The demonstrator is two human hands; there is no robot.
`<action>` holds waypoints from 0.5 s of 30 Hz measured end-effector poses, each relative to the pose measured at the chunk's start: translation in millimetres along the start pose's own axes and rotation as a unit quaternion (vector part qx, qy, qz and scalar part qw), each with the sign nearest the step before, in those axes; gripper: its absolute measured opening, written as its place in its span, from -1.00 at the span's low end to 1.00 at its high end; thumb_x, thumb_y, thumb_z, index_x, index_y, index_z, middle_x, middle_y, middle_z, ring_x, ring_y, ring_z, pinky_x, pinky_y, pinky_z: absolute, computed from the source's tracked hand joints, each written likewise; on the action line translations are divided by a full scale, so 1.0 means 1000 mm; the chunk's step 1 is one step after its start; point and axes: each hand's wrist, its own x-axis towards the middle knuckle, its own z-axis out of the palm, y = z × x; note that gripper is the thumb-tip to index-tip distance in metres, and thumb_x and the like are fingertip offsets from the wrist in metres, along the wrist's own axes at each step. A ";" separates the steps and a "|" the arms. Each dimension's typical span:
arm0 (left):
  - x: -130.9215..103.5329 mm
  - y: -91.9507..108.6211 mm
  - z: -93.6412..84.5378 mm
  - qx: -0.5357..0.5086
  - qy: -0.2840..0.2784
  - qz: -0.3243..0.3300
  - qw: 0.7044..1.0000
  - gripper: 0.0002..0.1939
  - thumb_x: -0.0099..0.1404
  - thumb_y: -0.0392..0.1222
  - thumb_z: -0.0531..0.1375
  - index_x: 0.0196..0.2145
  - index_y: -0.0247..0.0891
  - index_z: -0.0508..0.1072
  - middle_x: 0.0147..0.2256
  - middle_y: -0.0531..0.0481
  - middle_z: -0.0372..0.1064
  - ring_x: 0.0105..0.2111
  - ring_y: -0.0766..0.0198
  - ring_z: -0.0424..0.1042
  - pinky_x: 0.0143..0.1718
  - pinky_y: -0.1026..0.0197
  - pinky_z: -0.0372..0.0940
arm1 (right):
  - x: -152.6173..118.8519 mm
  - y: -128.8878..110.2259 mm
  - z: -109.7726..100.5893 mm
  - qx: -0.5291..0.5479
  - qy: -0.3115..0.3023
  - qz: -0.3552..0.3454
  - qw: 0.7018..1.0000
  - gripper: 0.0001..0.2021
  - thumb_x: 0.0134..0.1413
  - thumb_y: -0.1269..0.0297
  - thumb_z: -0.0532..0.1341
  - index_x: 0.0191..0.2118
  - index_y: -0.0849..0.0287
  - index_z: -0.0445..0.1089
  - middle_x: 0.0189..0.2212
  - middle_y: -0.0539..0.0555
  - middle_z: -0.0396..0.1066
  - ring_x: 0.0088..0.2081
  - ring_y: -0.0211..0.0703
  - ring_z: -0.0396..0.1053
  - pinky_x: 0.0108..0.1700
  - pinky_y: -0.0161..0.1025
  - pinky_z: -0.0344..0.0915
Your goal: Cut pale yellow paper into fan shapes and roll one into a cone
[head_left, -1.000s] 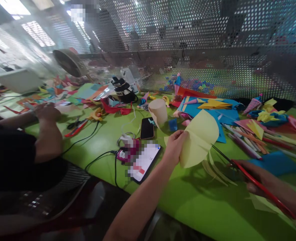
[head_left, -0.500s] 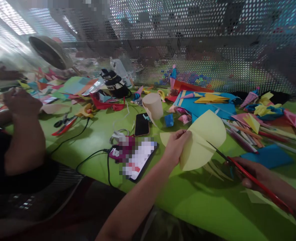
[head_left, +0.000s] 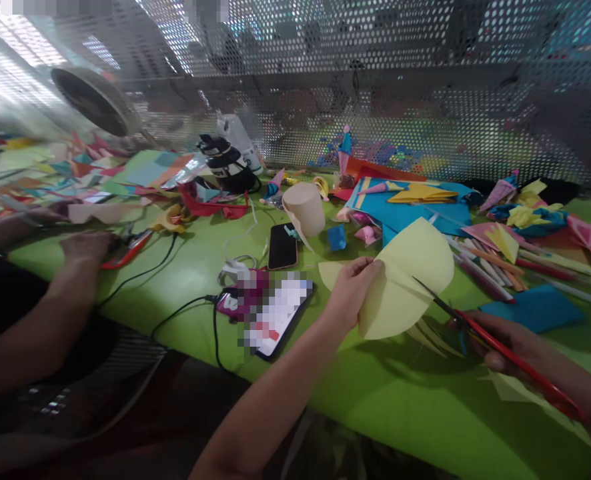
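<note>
Pinched between the fingers of my left hand point(head_left: 353, 290) is a rounded sheet of pale yellow paper point(head_left: 410, 273), held up off the table. My right hand point(head_left: 510, 347) grips a pair of scissors point(head_left: 493, 340) with red handles. Their dark blade tips reach over the paper's right part. Narrow yellow strips point(head_left: 433, 340) hang below the sheet, near the blades. A loose yellow scrap point(head_left: 510, 387) lies under my right hand.
On the green table point(head_left: 400, 413) are a lit phone point(head_left: 280, 327), a dark phone point(head_left: 282, 247), a paper roll point(head_left: 305, 208) and folded blue paper point(head_left: 535, 308). A co-worker's hand point(head_left: 88, 247) is at left by a red-handled tool point(head_left: 128, 252). A perforated screen point(head_left: 415, 127) stands behind.
The co-worker's raised hand has come down to the table beside the red-handled tool. My hands, the scissors and the yellow paper have hardly moved.
</note>
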 end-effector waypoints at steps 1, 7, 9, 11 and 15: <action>0.000 0.000 0.000 0.000 0.000 0.001 1.000 -0.63 0.04 0.08 0.44 -0.35 -0.24 0.51 -0.46 0.02 0.47 -0.52 0.29 0.44 -0.49 0.26 0.33 | 0.000 0.000 -0.001 0.000 -0.004 0.003 1.000 -0.38 0.00 -0.17 0.33 0.13 0.06 0.51 -0.36 0.08 0.46 -0.35 0.03 0.39 -0.35 -0.17 0.34; 0.000 -0.001 -0.002 0.006 -0.005 0.000 1.000 -0.64 0.08 0.08 0.43 -0.33 -0.24 0.52 -0.44 0.01 0.47 -0.51 0.28 0.44 -0.49 0.27 0.35 | -0.001 0.002 -0.001 0.011 -0.001 0.004 1.000 -0.39 -0.01 -0.16 0.35 0.12 0.04 0.51 -0.31 0.07 0.45 -0.34 -0.02 0.36 -0.33 -0.18 0.31; 0.000 -0.002 -0.002 0.008 -0.009 0.003 1.000 -0.65 0.10 0.08 0.42 -0.33 -0.24 0.52 -0.44 0.01 0.47 -0.51 0.29 0.44 -0.49 0.27 0.35 | -0.001 0.006 0.000 0.017 -0.005 0.007 1.000 -0.38 0.00 -0.16 0.34 0.13 0.06 0.50 -0.38 0.04 0.42 -0.40 -0.09 0.30 -0.40 -0.22 0.24; 0.000 -0.003 -0.003 0.007 -0.011 0.003 1.000 -0.65 0.11 0.08 0.42 -0.32 -0.24 0.52 -0.44 0.00 0.47 -0.51 0.28 0.44 -0.49 0.27 0.36 | 0.000 0.009 0.001 0.017 -0.006 0.009 1.000 -0.36 -0.01 -0.18 0.34 0.13 0.09 0.50 -0.43 0.02 0.38 -0.45 -0.14 0.23 -0.43 -0.25 0.18; 0.000 -0.004 -0.004 0.015 -0.013 0.003 1.000 -0.62 0.11 0.10 0.43 -0.31 -0.24 0.52 -0.42 0.00 0.48 -0.49 0.27 0.46 -0.48 0.26 0.37 | 0.001 0.008 0.001 -0.005 0.014 -0.011 1.000 -0.38 -0.04 -0.21 0.34 0.06 0.09 0.55 -0.46 0.02 0.39 -0.47 -0.14 0.25 -0.46 -0.26 0.18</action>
